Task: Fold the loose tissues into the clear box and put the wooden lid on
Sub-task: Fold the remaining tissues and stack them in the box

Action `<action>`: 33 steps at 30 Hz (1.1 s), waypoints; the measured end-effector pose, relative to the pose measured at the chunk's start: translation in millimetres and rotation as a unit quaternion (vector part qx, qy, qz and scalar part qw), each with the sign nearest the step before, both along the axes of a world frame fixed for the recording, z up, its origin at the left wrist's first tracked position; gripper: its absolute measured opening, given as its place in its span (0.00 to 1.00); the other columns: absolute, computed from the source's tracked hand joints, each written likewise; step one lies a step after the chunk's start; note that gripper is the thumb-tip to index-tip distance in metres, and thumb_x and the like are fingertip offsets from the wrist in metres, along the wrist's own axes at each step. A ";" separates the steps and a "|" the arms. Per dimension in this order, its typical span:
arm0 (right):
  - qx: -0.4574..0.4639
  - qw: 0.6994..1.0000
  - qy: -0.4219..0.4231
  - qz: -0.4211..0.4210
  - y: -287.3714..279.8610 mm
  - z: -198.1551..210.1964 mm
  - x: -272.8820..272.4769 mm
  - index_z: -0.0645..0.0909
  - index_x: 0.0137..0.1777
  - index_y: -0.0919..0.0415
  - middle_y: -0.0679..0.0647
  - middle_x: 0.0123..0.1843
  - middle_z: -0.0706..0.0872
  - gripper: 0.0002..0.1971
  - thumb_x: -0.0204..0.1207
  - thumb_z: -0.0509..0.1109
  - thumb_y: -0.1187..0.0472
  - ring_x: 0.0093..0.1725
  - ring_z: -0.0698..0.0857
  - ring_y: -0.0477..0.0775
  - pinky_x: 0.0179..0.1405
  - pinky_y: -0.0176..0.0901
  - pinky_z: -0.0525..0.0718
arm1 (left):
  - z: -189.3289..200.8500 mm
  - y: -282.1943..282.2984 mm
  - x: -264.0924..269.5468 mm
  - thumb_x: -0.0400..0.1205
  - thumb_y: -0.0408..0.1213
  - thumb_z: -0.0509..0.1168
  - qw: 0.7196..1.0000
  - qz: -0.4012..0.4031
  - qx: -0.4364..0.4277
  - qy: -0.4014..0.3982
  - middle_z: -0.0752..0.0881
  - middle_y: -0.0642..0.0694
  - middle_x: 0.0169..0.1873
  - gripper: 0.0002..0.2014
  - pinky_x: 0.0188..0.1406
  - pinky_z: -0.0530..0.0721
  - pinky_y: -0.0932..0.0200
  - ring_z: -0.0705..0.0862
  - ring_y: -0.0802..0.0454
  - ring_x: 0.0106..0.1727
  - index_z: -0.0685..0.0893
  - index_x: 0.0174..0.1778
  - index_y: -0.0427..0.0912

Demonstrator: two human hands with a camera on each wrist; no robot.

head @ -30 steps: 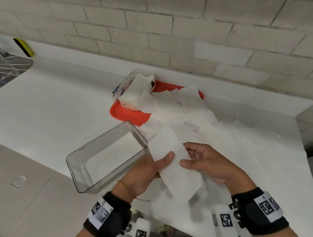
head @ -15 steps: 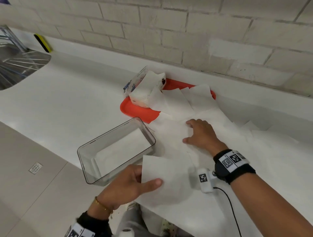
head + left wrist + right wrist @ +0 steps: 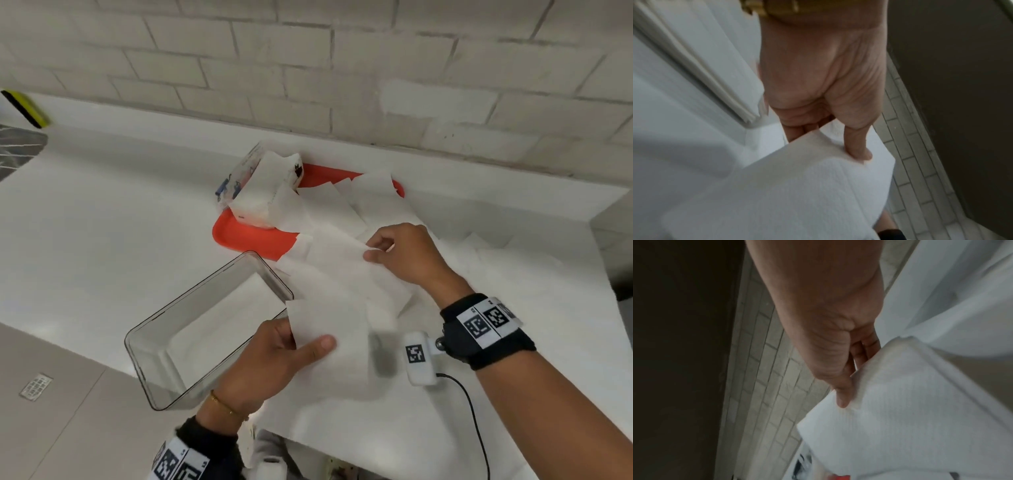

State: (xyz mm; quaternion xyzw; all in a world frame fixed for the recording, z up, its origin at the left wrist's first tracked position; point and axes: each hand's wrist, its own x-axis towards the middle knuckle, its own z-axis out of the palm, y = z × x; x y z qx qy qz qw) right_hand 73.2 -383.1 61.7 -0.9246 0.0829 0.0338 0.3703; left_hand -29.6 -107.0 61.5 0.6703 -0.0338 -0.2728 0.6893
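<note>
The clear box [image 3: 164, 342] lies at the counter's front left with a tissue on its floor. My left hand [image 3: 291, 346] pinches a folded white tissue [image 3: 329, 329] just right of the box, thumb on top; in the left wrist view the thumb of the left hand [image 3: 840, 142] presses into that tissue [image 3: 807, 186]. Farther back, my right hand [image 3: 380, 248] pinches the edge of another loose tissue [image 3: 342, 257] lifted off the pile; the right wrist view shows the right hand [image 3: 846, 382] pinching the sheet [image 3: 900, 402]. No wooden lid is in view.
An orange tray [image 3: 239, 236] sits behind the box with a torn tissue pack [image 3: 260, 192] on it. Several loose tissues [image 3: 479, 260] spread across the counter to the right. A brick wall [image 3: 308, 68] runs along the back. The counter's front edge is near my wrists.
My right hand, flat on the pile half a second ago, has pinched a sheet and raised it. My left hand still holds the folded tissue beside the box.
</note>
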 end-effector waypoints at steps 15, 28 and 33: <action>0.299 0.954 0.016 0.020 -6.4 41.6 -90.9 0.87 0.53 0.56 0.52 0.47 0.95 0.03 0.83 0.77 0.64 0.40 0.90 0.46 0.47 0.41 0.85 | 8.7 -66.3 50.4 0.78 0.45 0.73 0.974 0.134 -0.180 0.034 0.94 0.43 0.60 0.14 0.60 0.90 0.56 0.93 0.48 0.63 0.96 0.54 0.43; 0.317 0.943 0.057 0.082 -3.8 34.7 -117.5 0.85 0.63 0.58 0.54 0.59 0.95 0.06 0.89 0.69 0.63 0.59 0.93 0.60 0.64 0.57 0.89 | -11.9 -82.2 25.0 0.89 0.42 0.67 0.932 0.094 -0.256 0.241 0.87 0.34 0.72 0.22 0.74 0.85 0.42 0.88 0.41 0.71 0.83 0.77 0.35; 0.348 0.932 0.085 0.052 -4.5 31.5 -127.8 0.87 0.63 0.56 0.57 0.56 0.96 0.14 0.82 0.75 0.49 0.58 0.93 0.65 0.63 0.63 0.86 | -21.2 -83.6 19.8 0.88 0.40 0.69 0.944 0.110 -0.231 0.209 0.86 0.36 0.74 0.23 0.76 0.83 0.38 0.86 0.38 0.74 0.82 0.79 0.37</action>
